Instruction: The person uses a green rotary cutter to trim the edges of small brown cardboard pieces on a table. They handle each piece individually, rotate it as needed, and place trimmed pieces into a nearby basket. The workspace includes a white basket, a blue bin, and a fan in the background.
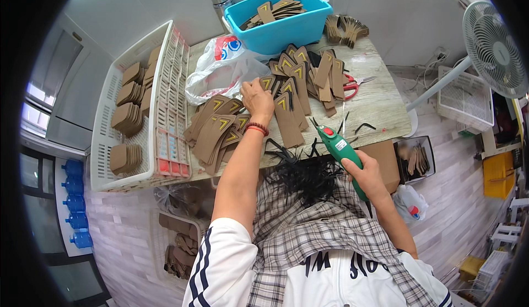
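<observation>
Dozens of flat brown pieces with yellow chevrons [286,124] lie fanned in overlapping heaps across the middle of the frame, on the near half of the table [380,100], probably so that either arm can reach them easily. The left hand [257,100] is among them at the centre, knuckles up, fingers curved downward; from where I stand, I can't tell whether they pinch a piece or merely rest on one.

Right of centre, the right hand [363,170] is wrapped around a green handheld power tool [339,147], its narrow dark tip angled up toward the heaps. That grip leaves the red button uncovered and the working end free.

Black scraps [304,177] are bunched just below the table edge on a plaid apron [330,227], whose spread cloth seems to serve as a catcher. Red-handled scissors [350,90] lie beside the heaps, at upper right. At the top, a turquoise tub [289,34] keeps more chevron pieces apart, while the white slatted crate [169,109] at left holds plain brown stacks.
</observation>
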### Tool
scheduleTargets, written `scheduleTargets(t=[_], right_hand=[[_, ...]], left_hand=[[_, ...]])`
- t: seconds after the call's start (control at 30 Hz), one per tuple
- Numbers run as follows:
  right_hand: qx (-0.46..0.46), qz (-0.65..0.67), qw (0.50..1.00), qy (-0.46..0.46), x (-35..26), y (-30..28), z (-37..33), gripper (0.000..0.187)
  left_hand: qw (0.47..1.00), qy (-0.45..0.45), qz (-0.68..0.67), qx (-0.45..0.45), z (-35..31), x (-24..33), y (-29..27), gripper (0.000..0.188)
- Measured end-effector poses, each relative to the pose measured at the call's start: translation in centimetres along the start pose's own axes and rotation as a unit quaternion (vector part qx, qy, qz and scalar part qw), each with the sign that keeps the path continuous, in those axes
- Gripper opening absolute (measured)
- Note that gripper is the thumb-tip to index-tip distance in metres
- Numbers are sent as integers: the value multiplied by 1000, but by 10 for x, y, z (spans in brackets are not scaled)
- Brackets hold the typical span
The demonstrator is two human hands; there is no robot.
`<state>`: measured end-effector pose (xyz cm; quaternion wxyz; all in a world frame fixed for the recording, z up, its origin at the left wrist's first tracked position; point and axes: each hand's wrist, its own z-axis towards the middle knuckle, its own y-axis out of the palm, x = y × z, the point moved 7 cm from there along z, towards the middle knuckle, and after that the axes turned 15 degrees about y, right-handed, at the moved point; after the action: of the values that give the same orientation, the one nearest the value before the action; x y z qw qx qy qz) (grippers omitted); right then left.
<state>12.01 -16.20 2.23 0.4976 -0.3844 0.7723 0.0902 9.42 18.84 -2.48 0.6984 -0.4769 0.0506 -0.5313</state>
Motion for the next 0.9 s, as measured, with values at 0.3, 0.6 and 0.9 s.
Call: scheduleTargets(t=[0.3, 0.6, 0.9], right_hand=[[-6, 8, 1000, -28, -22, 12, 8, 34], [24, 12, 997, -78, -38, 16, -8, 36], [32, 22, 997, -74, -31, 11, -13, 37]], left_hand=[[972, -12, -187, 140, -5, -8, -41, 20], [654, -261, -701, 110, -57, 70, -60, 8], [628, -304, -709, 106, -84, 106, -51, 6]])
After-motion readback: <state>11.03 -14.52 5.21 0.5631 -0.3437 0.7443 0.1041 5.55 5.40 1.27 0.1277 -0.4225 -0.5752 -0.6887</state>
